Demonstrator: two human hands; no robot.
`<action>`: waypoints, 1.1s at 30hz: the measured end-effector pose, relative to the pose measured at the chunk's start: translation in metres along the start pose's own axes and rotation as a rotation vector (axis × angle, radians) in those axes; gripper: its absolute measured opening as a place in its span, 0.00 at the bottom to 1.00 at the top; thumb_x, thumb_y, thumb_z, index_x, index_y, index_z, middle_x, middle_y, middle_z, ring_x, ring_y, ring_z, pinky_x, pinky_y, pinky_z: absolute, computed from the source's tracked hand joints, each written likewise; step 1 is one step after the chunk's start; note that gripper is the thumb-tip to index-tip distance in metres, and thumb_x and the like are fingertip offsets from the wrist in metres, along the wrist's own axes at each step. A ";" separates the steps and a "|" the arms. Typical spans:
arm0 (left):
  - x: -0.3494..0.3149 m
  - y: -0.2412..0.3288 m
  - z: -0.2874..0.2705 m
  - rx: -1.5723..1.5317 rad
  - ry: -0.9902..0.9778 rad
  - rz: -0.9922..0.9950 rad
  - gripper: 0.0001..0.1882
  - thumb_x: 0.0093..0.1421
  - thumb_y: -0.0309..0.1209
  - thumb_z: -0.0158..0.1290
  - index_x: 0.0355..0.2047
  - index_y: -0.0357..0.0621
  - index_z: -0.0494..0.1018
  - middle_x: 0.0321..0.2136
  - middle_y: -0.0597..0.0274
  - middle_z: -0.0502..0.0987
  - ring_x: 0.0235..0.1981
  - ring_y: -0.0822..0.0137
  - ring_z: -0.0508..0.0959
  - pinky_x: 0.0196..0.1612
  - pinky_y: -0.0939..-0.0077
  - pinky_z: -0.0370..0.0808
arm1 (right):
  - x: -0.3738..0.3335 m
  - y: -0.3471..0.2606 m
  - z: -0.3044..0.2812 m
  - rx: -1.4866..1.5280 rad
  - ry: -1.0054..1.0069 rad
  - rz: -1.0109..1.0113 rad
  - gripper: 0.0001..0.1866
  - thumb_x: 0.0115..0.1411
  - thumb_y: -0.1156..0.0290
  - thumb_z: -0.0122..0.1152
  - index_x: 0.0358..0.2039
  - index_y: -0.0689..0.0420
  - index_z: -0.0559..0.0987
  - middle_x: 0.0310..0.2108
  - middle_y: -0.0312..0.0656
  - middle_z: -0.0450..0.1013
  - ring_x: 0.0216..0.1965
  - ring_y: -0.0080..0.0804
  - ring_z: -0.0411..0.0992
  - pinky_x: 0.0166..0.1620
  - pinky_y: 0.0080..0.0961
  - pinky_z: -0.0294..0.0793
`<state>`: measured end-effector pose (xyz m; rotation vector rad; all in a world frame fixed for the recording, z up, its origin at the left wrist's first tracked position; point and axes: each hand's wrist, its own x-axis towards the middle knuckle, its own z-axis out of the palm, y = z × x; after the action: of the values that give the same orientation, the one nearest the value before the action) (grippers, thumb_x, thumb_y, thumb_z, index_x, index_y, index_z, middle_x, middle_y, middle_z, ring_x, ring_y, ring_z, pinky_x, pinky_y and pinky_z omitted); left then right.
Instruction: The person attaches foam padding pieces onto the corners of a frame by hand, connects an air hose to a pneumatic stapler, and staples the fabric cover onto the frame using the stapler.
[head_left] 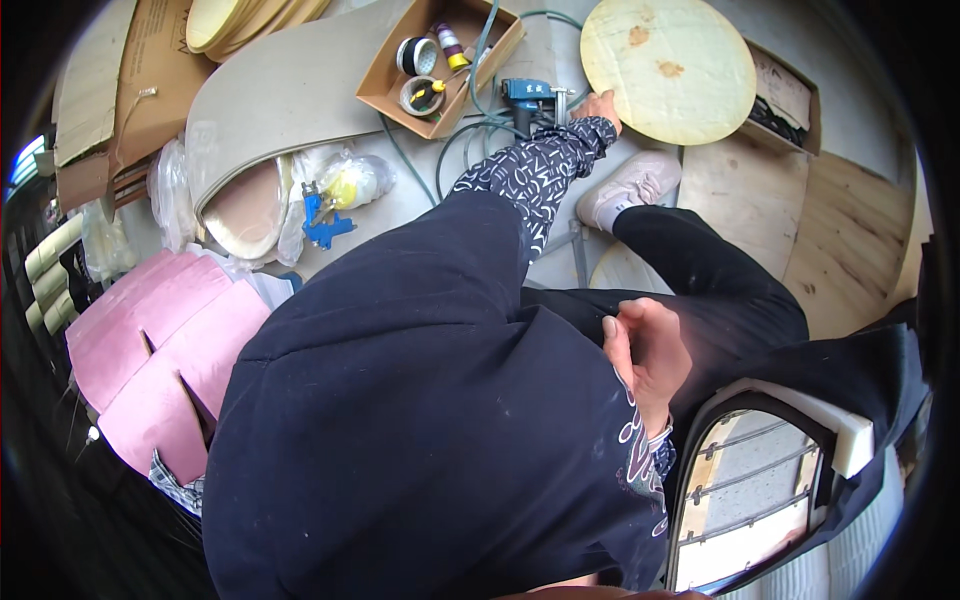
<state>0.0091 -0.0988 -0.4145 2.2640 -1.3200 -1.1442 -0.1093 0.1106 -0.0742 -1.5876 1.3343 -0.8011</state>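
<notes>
Okay, crowded floor: tan cardboard box (395, 112) with tape rolls sits just beyond the blue power tool (528, 93), teal hose (474, 88) loops past it — clutter on that side. Pale pink shoe (640, 185) is just below the pale round wooden disc (660, 95); open brown carton (812, 120) on its right. Disc lies ahead, right of the tool — round, so no long axis. Tool's long axis runs roughly left-right, metal end pointing right. Left hand (594, 106) is between them, at the disc's left edge; can't tell finger spread or grip. Right hand (650, 350) is half-curled over the lap, nothing visible in it.
</notes>
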 end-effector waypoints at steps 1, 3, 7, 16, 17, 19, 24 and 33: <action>0.004 0.006 0.003 0.000 -0.005 0.016 0.25 0.56 0.35 0.50 0.56 0.53 0.71 0.51 0.46 0.73 0.53 0.48 0.75 0.55 0.54 0.71 | -0.001 0.000 -0.001 0.000 0.011 0.018 0.13 0.51 0.83 0.67 0.37 0.62 0.75 0.26 0.39 0.73 0.23 0.22 0.70 0.26 0.17 0.69; 0.013 -0.054 -0.032 -0.046 -0.031 -0.249 0.26 0.55 0.34 0.51 0.55 0.44 0.70 0.50 0.46 0.74 0.53 0.49 0.74 0.55 0.55 0.72 | -0.003 0.004 0.008 0.076 -0.113 0.011 0.13 0.51 0.83 0.67 0.37 0.62 0.75 0.26 0.39 0.73 0.23 0.22 0.70 0.26 0.17 0.69; -0.013 0.008 -0.057 0.327 -0.027 0.080 0.28 0.56 0.32 0.53 0.58 0.41 0.66 0.45 0.53 0.77 0.49 0.54 0.78 0.54 0.57 0.68 | -0.001 0.008 0.001 0.019 -0.013 -0.015 0.13 0.52 0.83 0.67 0.38 0.62 0.75 0.28 0.38 0.73 0.23 0.20 0.70 0.27 0.16 0.69; -0.189 0.047 -0.227 0.563 0.621 1.150 0.33 0.59 0.31 0.49 0.65 0.72 0.60 0.37 0.68 0.73 0.37 0.68 0.73 0.46 0.67 0.63 | -0.002 -0.006 -0.002 0.029 -0.013 -0.117 0.09 0.56 0.81 0.65 0.36 0.61 0.75 0.28 0.36 0.73 0.24 0.19 0.69 0.29 0.15 0.69; -0.197 0.047 -0.234 0.546 0.632 1.201 0.32 0.60 0.33 0.48 0.65 0.72 0.61 0.36 0.68 0.72 0.37 0.67 0.72 0.46 0.65 0.63 | -0.002 -0.005 -0.002 0.029 -0.025 -0.113 0.08 0.56 0.81 0.64 0.36 0.61 0.75 0.27 0.36 0.72 0.24 0.19 0.69 0.29 0.15 0.69; -0.210 0.046 -0.243 0.533 0.648 1.255 0.30 0.61 0.35 0.46 0.64 0.73 0.61 0.36 0.69 0.71 0.37 0.67 0.70 0.45 0.64 0.63 | -0.002 -0.006 -0.003 0.018 -0.045 -0.130 0.06 0.57 0.80 0.63 0.35 0.61 0.75 0.27 0.37 0.72 0.24 0.20 0.68 0.30 0.16 0.68; -0.239 0.054 -0.253 0.406 0.639 1.372 0.25 0.57 0.33 0.53 0.56 0.65 0.69 0.36 0.69 0.71 0.37 0.67 0.72 0.46 0.67 0.64 | -0.016 -0.010 -0.014 0.181 -0.055 0.050 0.03 0.61 0.78 0.59 0.32 0.62 0.74 0.25 0.35 0.71 0.24 0.17 0.67 0.28 0.13 0.65; -0.326 0.117 -0.245 -0.846 -0.578 0.925 0.19 0.61 0.20 0.55 0.21 0.48 0.56 0.17 0.76 0.56 0.19 0.82 0.54 0.23 0.85 0.55 | -0.047 -0.027 -0.064 1.374 0.059 -0.013 0.20 0.73 0.57 0.37 0.23 0.51 0.61 0.20 0.31 0.59 0.14 0.14 0.51 0.20 0.14 0.54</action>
<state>0.0340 0.0731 -0.0275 0.6130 -1.4010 -1.5569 -0.1652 0.1428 -0.0208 -0.4576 0.4823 -1.3435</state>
